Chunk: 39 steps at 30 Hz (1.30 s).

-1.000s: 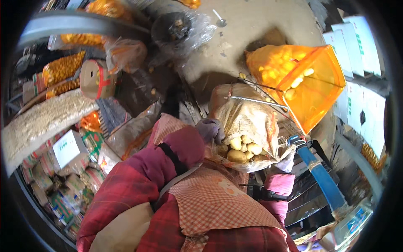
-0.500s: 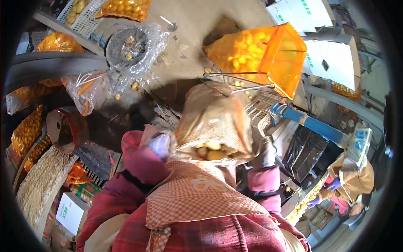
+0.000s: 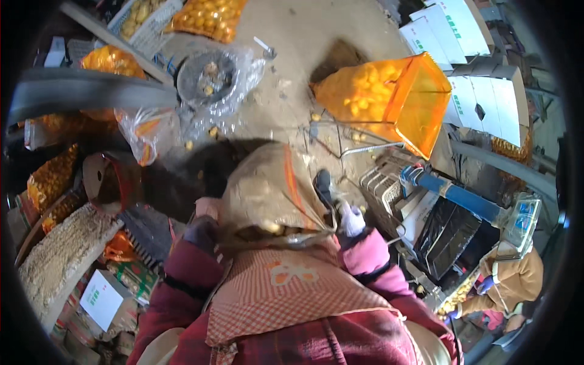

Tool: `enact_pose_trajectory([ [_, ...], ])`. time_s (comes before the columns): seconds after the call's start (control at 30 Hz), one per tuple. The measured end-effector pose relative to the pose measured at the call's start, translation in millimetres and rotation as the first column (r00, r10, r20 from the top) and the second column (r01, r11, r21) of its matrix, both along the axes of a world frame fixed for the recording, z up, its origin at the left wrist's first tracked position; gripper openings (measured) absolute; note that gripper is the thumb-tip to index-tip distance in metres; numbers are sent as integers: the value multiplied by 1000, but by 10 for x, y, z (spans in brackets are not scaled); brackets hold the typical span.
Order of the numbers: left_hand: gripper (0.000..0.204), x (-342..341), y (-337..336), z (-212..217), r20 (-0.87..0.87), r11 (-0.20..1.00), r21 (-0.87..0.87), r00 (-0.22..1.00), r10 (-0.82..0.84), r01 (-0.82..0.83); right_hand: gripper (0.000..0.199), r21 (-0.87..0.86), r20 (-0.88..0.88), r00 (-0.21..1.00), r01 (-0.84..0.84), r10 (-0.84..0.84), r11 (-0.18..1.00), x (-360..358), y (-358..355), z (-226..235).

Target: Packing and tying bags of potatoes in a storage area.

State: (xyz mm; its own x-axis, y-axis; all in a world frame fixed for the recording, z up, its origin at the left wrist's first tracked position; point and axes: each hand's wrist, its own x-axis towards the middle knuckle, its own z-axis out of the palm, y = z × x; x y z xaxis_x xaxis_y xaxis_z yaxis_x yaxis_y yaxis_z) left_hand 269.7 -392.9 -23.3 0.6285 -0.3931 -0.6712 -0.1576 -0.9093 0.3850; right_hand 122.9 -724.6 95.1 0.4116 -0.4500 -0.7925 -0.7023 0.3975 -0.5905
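**Tan sack (image 3: 261,188) between two gloved hands, mouth turned to the near side**

Grips the right corner of the sack's mouth with the right hand (image 3: 351,220), fingers closed, in a pale glove. Has the left hand (image 3: 201,233), in a dark glove, at the left edge of the mouth; cannot tell, for the shadow, whether closed on the cloth. Holds the sack directly in front of the body, its bulk swelling toward the far side, an orange stripe (image 3: 295,188) running along its right half. Meets, at the mouth, the far edge of a checked apron (image 3: 292,280). Shows a few potatoes (image 3: 271,227) inside the opening, mostly hidden by the cloth.

Beyond the right hand, toward the far right, metal rods (image 3: 371,148) beside an orange mesh sack (image 3: 359,94), potatoes filling its left end, its open end to the right. Nearer on the right, a plastic crate (image 3: 378,182) and a blue beam (image 3: 456,198). Farther right, white cartons (image 3: 486,106). At the near right, a co-worker (image 3: 517,274) in a brown jacket. At the far left, a bucket (image 3: 190,78) amid clear plastic film (image 3: 246,76). At the left, a cardboard box (image 3: 97,176) with a round hole.
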Motion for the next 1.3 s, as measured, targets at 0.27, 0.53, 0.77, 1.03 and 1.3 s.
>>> enact_pose_trajectory([
  [0.27,22,669,481,430,138,878,289,891,-433,381,34,-190,-321,924,-278,209,942,811,860,-231],
  [0.53,20,686,687,487,-39,936,-14,935,-352,352,21,-18,-284,919,-292,275,956,1526,1267,188],
  [0.77,17,422,479,-455,274,999,-14,961,-31,36,13,82,72,981,-184,178,979,1613,576,-192],
  [1.03,23,367,666,-788,-192,982,143,977,-91,120,29,241,540,836,-47,-94,969,1742,324,-443],
  [1.3,24,580,832,-424,74,966,72,965,-252,247,28,25,-127,990,65,-61,998,1445,923,331],
])
